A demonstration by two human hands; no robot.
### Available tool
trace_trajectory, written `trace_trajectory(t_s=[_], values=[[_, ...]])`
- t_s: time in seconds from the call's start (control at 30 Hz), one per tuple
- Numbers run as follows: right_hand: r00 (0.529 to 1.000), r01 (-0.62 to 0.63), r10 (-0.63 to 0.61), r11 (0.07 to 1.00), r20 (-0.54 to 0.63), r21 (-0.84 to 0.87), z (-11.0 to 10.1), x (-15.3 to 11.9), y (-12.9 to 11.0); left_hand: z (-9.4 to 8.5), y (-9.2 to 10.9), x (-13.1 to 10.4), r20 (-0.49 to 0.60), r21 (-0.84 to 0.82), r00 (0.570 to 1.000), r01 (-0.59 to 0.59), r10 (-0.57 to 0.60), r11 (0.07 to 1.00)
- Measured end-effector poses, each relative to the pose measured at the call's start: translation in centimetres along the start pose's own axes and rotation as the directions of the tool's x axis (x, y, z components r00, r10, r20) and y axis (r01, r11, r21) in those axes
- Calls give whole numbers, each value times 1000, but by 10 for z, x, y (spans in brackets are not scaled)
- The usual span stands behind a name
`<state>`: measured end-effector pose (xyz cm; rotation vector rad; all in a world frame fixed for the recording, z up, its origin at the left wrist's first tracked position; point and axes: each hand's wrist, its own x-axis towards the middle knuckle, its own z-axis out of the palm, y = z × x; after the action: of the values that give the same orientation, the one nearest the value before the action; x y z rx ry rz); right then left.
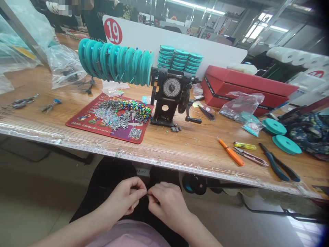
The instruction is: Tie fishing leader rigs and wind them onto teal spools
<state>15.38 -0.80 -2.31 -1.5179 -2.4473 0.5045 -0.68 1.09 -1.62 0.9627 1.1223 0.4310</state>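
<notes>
My left hand (130, 196) and my right hand (167, 200) are held low over my lap, in front of the table edge. Their fingertips meet, each hand in a pinch. What lies between the fingertips is too small to make out. Beyond them, a red mat (84, 125) carries a pile of colourful beads (137, 107) and small metal pieces (119, 121). Right of the mat stands a black hand-cranked winder (171, 90) with a dial. A row of turquoise spools (115, 63) sits on its shaft, extending left.
On the right lie an orange tool (231, 152), a yellow-handled tool (244, 145), pink snips (252, 157), pliers (279, 163) and turquoise discs (286, 144). A red box (246, 85) and stacked spools (181, 60) stand behind. Plastic bags (65, 65) are at left.
</notes>
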Motion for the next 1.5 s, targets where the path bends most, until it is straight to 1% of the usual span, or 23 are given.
trace_trajectory(t_s=[0.07, 0.13, 0.33, 0.53, 0.6, 0.67, 0.73, 0.8, 0.87, 0.93, 1.0, 1.1, 1.17, 1.3, 1.4, 1.5], values=[[1000, -11, 10, 999, 30, 39, -1, 0, -1, 2, 1, -2, 52, -216, 997, 74, -64, 974], [999, -22, 19, 998, 45, 58, -3, 1, -1, 3, 1, -2, 72, -314, 995, 93, -74, 945], [998, -60, 57, 996, 39, 63, -4, 0, 1, 1, -2, -2, 85, -338, 991, 129, -107, 932], [998, -63, 62, 997, 34, 44, 1, -1, 1, 0, -3, -3, 137, -480, 982, 179, -128, 859], [998, -62, 61, 997, 35, 38, 0, -1, 1, -1, -3, -3, 167, -495, 979, 186, -117, 849], [997, -65, 64, 997, 42, 41, -1, -1, 2, -1, -3, -3, 195, -466, 976, 180, -97, 867], [997, -69, 67, 997, 42, 42, -2, -2, 3, -1, -5, -2, 197, -377, 977, 153, -83, 914], [998, -57, 56, 998, 32, 25, -1, -3, 4, 0, -8, -1, 167, -246, 983, 117, -77, 962], [999, -26, 26, 1000, 19, -2, 2, -4, 5, 2, -11, 0, 137, -85, 987, 100, -88, 991], [1000, 2, -2, 1000, 4, -31, 5, -5, 6, 4, -14, 2, 118, 52, 988, 93, -98, 994], [1000, 15, -15, 999, -12, -50, 7, -6, 6, 5, -15, 3, 107, 134, 990, 80, -95, 988], [999, 26, -28, 998, -31, -59, 6, -5, 6, 6, -14, 3, 111, 149, 990, 66, -83, 987], [999, 31, -33, 998, -33, -48, 4, -5, 5, 6, -13, 3, 117, 111, 991, 50, -63, 993], [999, 25, -24, 1000, -27, 3, 1, -5, 4, 5, -12, 1, 108, 6, 993, -46, 45, 999], [1000, -4, 5, 998, -15, 56, -2, -4, 3, 5, -13, 1, 108, -9, 988, -112, 112, 994], [1000, -21, 20, 994, 16, 112, -5, -2, 3, 5, -15, 2, 106, -1, 984, -144, 144, 990]])
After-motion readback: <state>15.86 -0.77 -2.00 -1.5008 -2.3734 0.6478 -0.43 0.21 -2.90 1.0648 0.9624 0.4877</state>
